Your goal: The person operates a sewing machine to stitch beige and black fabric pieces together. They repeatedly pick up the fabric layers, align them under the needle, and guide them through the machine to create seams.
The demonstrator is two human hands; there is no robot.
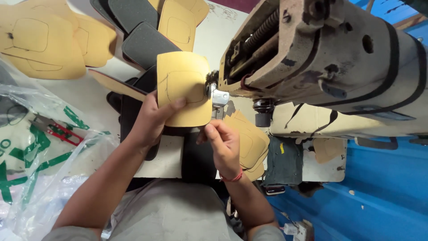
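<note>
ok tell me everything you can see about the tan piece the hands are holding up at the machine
The tan piece is a flat, rounded-corner panel, leather-like or stiff board, with a drawn rounded-rectangle outline. It is held upright; the left hand grips its lower left edge, the right hand is at its bottom edge, and its right side meets the sewing machine.

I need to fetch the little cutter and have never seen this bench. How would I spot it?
Start at the big worn sewing machine, then cross to the far left edge of the table. On the clear plastic bag lie red-handled thread snips, the only red tool there.
</note>
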